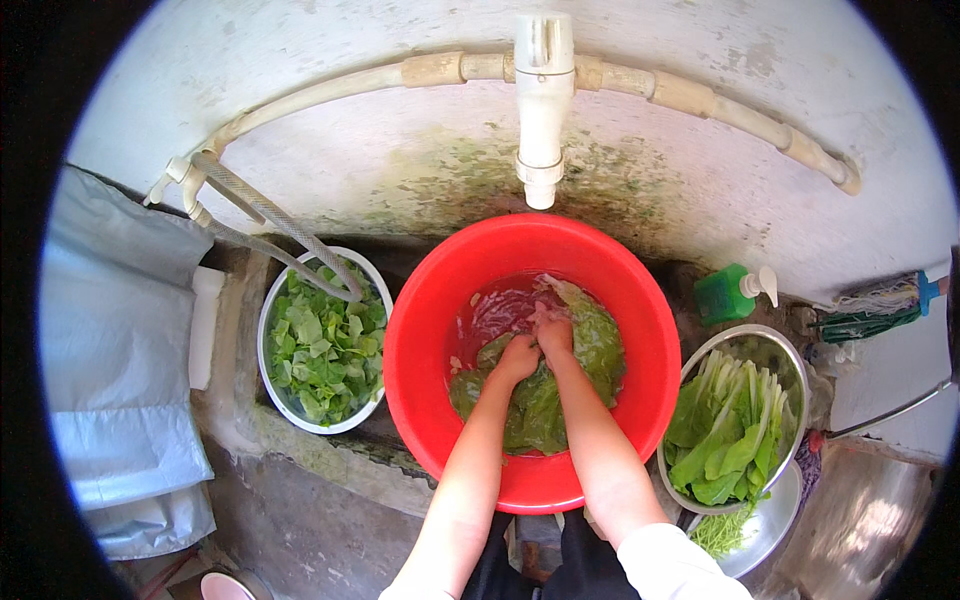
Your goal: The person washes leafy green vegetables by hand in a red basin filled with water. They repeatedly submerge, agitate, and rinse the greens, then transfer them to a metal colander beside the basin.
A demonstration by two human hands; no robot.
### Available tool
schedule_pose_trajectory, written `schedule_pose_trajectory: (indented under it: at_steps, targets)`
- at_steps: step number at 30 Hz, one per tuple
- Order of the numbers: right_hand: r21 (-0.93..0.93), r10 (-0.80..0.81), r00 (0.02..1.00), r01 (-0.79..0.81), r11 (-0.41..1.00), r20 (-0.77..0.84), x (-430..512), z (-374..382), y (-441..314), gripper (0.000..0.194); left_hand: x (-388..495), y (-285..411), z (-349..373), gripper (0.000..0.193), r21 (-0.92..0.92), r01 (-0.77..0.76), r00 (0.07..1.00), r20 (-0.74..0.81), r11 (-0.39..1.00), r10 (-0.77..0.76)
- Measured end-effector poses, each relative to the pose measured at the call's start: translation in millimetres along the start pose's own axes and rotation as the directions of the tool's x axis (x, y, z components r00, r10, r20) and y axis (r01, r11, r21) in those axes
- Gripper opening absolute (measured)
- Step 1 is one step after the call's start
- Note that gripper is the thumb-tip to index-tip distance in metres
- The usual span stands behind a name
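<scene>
A large red plastic basin (427,300) stands before me with water and broad leafy greens (600,337) in it. Both my hands reach into it and meet near its middle. My left hand (519,358) has its fingers curled in on a green leaf, with more leaves lying beneath. Just to the right and slightly farther away, my right hand (554,336) dips its fingers into the water beside the pale leaf stalks. Water and splashes blur those fingertips, so their grip is unclear. Small pale bits float at the basin's left side.
On the left, a white-rimmed bowl (271,401) holds loose green leaves, with a hose (300,232) hanging into it. A white tap (540,142) juts over the basin. A metal bowl (799,375) of long-stemmed greens, a metal dish (776,517) and a green pump bottle (724,295) stand right.
</scene>
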State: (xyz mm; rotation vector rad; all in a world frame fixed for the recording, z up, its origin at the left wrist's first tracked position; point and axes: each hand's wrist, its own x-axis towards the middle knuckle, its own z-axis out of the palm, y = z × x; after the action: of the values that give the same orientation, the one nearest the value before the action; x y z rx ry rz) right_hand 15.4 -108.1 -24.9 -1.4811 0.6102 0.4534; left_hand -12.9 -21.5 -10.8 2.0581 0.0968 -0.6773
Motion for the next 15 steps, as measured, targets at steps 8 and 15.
schedule_pose_trajectory:
  at_steps: [8,15]
  targets:
    - [0.21,0.16,0.987,-0.162,0.964,0.027,-7.2,6.1,3.0,0.023,-2.3,-11.0,1.3,0.031,-0.011,0.004,0.998,-0.068,1.0,-0.004]
    - [0.192,0.047,0.999,-0.041,0.98,-0.027,29.4,-3.5,38.2,0.016,9.1,-4.0,8.5,0.029,0.01,0.018,0.999,0.046,1.0,-0.019]
